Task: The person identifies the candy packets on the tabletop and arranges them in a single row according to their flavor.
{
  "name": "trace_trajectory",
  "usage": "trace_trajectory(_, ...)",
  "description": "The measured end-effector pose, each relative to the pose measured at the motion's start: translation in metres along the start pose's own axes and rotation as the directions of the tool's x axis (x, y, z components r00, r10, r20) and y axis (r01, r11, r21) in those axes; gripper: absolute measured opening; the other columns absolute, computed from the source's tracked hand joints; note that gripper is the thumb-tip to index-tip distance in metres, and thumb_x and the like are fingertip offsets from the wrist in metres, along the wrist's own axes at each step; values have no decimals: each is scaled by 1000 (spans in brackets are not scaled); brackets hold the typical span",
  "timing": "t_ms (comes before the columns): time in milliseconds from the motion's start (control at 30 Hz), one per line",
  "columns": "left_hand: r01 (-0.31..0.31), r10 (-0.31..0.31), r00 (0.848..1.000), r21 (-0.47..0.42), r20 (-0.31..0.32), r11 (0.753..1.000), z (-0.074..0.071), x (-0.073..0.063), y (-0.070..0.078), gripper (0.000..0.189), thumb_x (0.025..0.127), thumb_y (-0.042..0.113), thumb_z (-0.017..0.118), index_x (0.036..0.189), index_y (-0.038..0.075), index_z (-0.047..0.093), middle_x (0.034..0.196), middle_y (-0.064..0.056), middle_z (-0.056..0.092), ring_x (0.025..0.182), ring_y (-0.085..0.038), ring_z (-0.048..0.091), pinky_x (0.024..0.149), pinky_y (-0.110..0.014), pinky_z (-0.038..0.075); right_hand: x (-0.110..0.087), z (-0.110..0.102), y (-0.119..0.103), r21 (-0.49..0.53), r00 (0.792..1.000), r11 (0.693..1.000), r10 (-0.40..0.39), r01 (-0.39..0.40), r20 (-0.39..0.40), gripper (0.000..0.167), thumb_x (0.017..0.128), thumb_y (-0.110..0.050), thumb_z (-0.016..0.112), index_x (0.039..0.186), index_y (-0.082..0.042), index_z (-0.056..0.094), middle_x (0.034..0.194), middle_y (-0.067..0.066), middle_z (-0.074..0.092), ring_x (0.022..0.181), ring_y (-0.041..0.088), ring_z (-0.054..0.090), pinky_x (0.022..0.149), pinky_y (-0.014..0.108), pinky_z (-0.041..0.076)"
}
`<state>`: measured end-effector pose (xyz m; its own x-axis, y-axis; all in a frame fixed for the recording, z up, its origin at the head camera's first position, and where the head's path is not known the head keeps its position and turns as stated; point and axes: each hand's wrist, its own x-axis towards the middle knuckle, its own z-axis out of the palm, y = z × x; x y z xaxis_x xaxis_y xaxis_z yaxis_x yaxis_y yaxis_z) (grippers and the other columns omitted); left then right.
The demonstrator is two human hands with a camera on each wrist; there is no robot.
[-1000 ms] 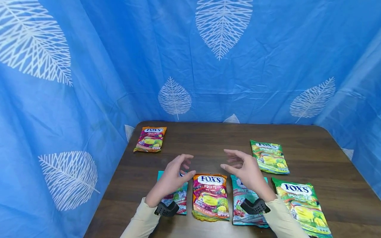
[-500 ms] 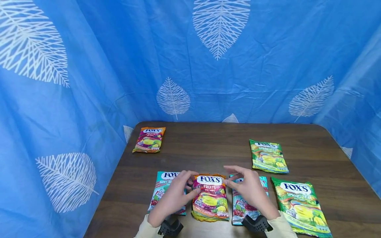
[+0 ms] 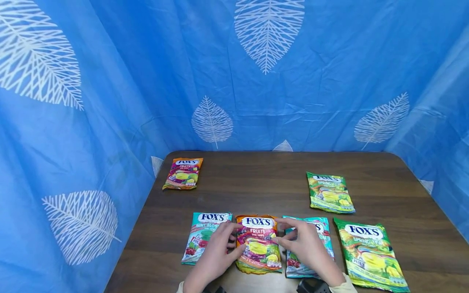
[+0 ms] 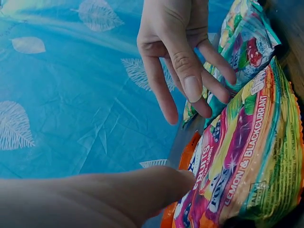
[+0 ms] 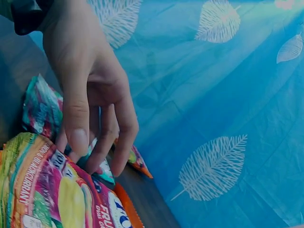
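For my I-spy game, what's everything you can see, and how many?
Near Fruits bag: 1, orange and purple, front middle
Far Fruits bag: 1, orange and purple, far left
Left Mint bag: 1, teal, front left
Right Mint bag: 1, teal, front, right of middle
Near Tea bag: 1, green and yellow, front right
Far Tea bag: 1, green and yellow, farther back
Table: 1, brown, under the bags
Cloth: count unclear, blue with white leaves, behind and beside table
Straps: 2, black, bottom edge
Sleeves: 2, cream, bottom edge
Left hand: 1, bare, front, left of middle
Right hand: 1, bare, front, right of middle
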<state>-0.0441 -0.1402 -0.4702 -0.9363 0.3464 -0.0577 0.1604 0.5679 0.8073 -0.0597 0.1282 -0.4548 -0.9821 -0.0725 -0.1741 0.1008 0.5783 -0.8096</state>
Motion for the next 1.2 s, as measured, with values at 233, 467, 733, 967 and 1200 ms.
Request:
trace_trajectory(233, 38, -38, 999, 34, -7, 999, 7, -1, 5, 48, 97, 17, 85, 139, 7, 64, 121, -13, 59, 100, -25, 69, 81, -31, 64, -3, 4, 4, 14, 999, 999, -31, 30, 20, 52, 84, -9, 96, 133, -8, 77, 107, 4, 77, 76, 12, 73, 64, 30, 59)
trace_trajectory(467, 93, -95, 996, 136, 3, 986, 13, 2, 8, 52, 98, 25, 86, 140, 6, 63, 119, -12, 60, 96, -21, 62, 78, -38, 62, -4, 8, 6, -1, 999, 1000, -17, 17, 37, 52, 83, -9, 97, 131, -9, 78, 107, 5, 76, 76, 11, 72, 65, 29, 60)
trace_trajectory(733, 132, -134, 991, 185, -1, 974, 21, 4, 11, 53, 98, 29, 86, 140, 5, 63, 119, -12, 59, 100, -24, 62, 85, -50, 61, -6, 14, 9, -20, 997, 999, -32, 33, 72, 50, 82, -12, 98, 129, -8, 78, 106, 6, 74, 76, 10, 71, 69, 31, 61)
trace_trajectory(967, 122, -120, 992, 150, -22, 981, 22, 4, 9, 49, 100, 28, 84, 139, 7, 62, 125, -15, 58, 111, -33, 66, 92, -59, 60, -4, 17, 10, -22, 996, 1000, -18, 20, 92, 53, 81, -12, 98, 130, -7, 77, 107, 5, 72, 78, 11, 70, 69, 31, 60)
trace_trajectory(1200, 120, -114, 992, 138, -51, 983, 25, 4, 8, 49, 99, 24, 85, 139, 8, 63, 125, -15, 57, 112, -34, 65, 90, -58, 60, -3, 19, 11, -39, 994, 998, -34, 39, 107, 57, 80, -13, 100, 131, -8, 76, 109, 4, 69, 82, 11, 67, 76, 36, 60)
